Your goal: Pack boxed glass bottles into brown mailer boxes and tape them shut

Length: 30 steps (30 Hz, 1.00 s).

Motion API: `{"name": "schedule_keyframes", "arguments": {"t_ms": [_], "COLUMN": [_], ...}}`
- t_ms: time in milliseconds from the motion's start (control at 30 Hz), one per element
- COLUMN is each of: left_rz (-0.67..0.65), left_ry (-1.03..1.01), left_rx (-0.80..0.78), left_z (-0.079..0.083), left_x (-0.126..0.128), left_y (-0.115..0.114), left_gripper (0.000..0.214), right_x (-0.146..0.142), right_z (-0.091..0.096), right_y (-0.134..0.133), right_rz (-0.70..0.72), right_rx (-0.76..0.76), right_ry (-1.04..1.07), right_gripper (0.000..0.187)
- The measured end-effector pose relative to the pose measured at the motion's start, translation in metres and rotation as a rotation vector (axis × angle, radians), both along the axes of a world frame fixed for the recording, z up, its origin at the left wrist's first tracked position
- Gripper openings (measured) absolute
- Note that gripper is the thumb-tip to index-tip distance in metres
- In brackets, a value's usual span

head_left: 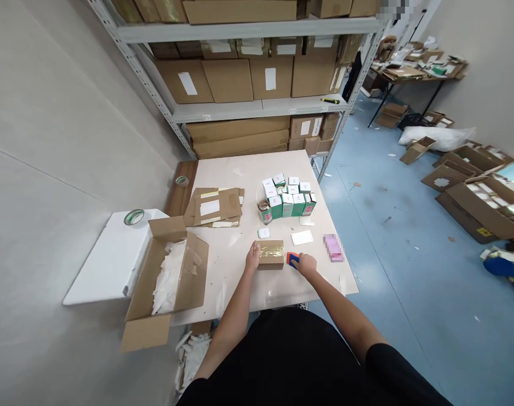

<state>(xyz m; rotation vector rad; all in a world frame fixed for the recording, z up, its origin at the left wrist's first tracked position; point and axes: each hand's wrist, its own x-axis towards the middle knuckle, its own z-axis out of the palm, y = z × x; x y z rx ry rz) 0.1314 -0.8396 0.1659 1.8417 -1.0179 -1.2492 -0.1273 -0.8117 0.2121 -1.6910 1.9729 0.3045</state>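
1. The taped carton (270, 258) lies in front of the green boxes (287, 206).
2. Left hand (252, 257) touches the carton's left end; whether pinching, I cannot tell.
3. Right hand (306, 264) is closed around a blue-orange tool (292, 259).

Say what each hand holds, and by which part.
Right hand: blue-and-orange tool, by its right end. Left hand: on the left end of the taped box; gripping or just steadying, can't tell.
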Motion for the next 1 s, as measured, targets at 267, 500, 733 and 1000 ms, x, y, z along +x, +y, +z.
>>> {"name": "schedule_keyframes", "arguments": {"t_ms": [267,500,733,1000], "left_rz": [-0.004,-0.019,-0.015,-0.047], "left_ry": [-0.015,-0.022,-0.015,0.005], "left_rx": [-0.010,0.025,0.017,0.016], "left_z": [0.004,0.005,0.006,0.002], "left_x": [0.000,0.001,0.001,0.004], "left_y": [-0.004,-0.004,0.001,0.000], "left_gripper": [0.067,0.064,0.071,0.070], "right_x": [-0.051,-0.059,0.005,0.067], "right_z": [-0.051,-0.057,-0.013,0.015], "right_y": [0.021,0.024,0.008,-0.006], "right_rz": [-0.225,-0.370,-0.361,-0.290], "right_rx": [-0.076,0.110,-0.168,-0.020], "right_ry": [-0.026,-0.094,-0.477,-0.569], "right_gripper": [0.042,0.042,0.044,0.044]}}
